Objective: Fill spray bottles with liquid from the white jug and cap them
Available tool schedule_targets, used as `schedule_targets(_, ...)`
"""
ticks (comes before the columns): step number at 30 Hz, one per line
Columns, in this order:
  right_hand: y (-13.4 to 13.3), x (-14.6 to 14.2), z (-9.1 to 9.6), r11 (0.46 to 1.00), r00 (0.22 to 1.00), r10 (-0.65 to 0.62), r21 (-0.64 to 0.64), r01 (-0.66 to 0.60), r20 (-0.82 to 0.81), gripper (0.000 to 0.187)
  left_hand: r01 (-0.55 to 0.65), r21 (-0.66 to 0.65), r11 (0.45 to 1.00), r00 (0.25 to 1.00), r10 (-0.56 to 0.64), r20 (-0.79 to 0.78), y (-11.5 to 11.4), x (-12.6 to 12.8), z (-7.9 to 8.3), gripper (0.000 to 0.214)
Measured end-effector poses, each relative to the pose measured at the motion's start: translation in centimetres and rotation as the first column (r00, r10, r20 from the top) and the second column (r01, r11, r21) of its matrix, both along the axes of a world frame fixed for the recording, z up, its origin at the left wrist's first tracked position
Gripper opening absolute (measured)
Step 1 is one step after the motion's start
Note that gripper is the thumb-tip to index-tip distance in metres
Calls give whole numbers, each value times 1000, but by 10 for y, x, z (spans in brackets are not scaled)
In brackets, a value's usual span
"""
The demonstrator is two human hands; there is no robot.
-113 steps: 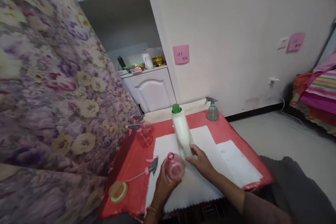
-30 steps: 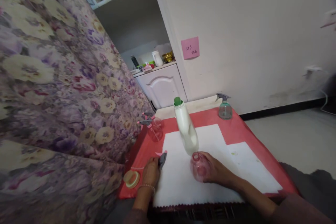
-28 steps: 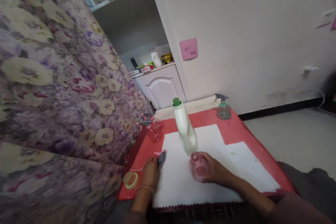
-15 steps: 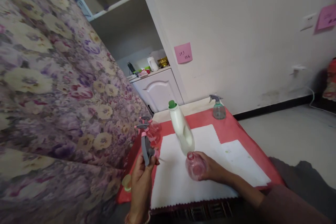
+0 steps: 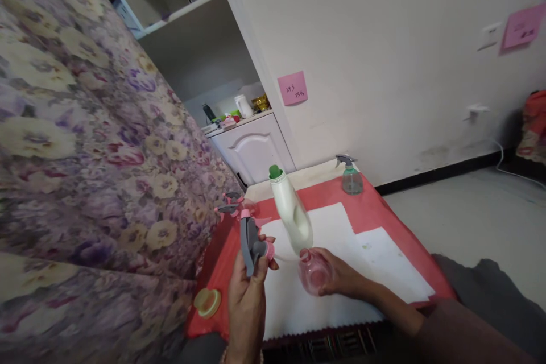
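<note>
Your left hand [image 5: 251,290] pinches the grey-and-pink trigger sprayer head [image 5: 252,244] by its pink collar, thumb against curled fingers. Its thin dip tube [image 5: 285,258] points right, toward the pink bottle [image 5: 313,277]; you cannot tell whether the tip touches it. Your right hand [image 5: 341,277] wraps that bottle's side in a firm-looking grip, the bottle near the front middle of the tabletop, neck up.

Judging by how things lie, the sprayer is in two parts: head off, neck open, tube not inside. The head's seating on the neck is not done. Just behind the pink bottle stands a pale green jug [image 5: 292,210], its screw cap off and a green spout [image 5: 275,171] showing at the mouth. Whether anything has been poured cannot be told.

A red cover [image 5: 375,210] drapes the tabletop, with a scallop-edged white cloth [image 5: 294,310] on it and a smaller white sheet [image 5: 396,276] to the right. A yellowish cap [image 5: 207,302] lies front left. Two assembled pink spray bottles [image 5: 228,209] stand at back left, partly hidden; a clear, teal-collared spray bottle [image 5: 352,181] stands at back right.

Around you: a floral curtain [image 5: 85,153] at left, a white cabinet [image 5: 260,145] ahead, a pale wall [image 5: 362,40] bearing pink notes [image 5: 292,89], and a grey floor [image 5: 447,205].
</note>
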State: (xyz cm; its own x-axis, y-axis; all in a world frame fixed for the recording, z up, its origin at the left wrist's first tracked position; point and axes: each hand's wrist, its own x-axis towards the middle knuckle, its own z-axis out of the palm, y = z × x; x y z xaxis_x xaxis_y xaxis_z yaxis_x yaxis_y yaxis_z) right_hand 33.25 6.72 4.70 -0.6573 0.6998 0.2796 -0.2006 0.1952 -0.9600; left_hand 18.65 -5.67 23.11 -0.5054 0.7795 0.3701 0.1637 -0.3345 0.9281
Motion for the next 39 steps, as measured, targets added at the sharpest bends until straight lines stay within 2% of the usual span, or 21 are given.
schedule_targets(8,2,-2,-5,1000,1000,-8,16,8,5,95,97,-100,990,985,-110,-129,20,-1,-25,18)
schedule_targets(13,2,-1,-5,1000,1000,10,21,-10,4,95,149,-186,971,966,-183,-182,36,1,-57,24)
schedule_targets(16,3,-2,-6,999,1000,11,37,-11,-4,96,163,-233,959,956,-212,-201,42,2,-77,21)
schedule_targets(19,4,-3,-8,999,1000,2,48,-3,2,96,166,-268,949,947,-229,-224,45,2,-91,22)
schedule_targets(27,4,-1,-7,999,1000,7,47,-8,12,97,157,-241,958,920,-231,-317,49,-2,-91,21)
schedule_targets(34,2,-2,-7,999,1000,3,35,-4,24,95,191,-301,934,911,-283,-300,50,-8,-97,27)
schedule_targets(39,1,1,0,999,997,-19,47,15,70,93,162,-301,940,903,-264,-339,48,-6,-95,21)
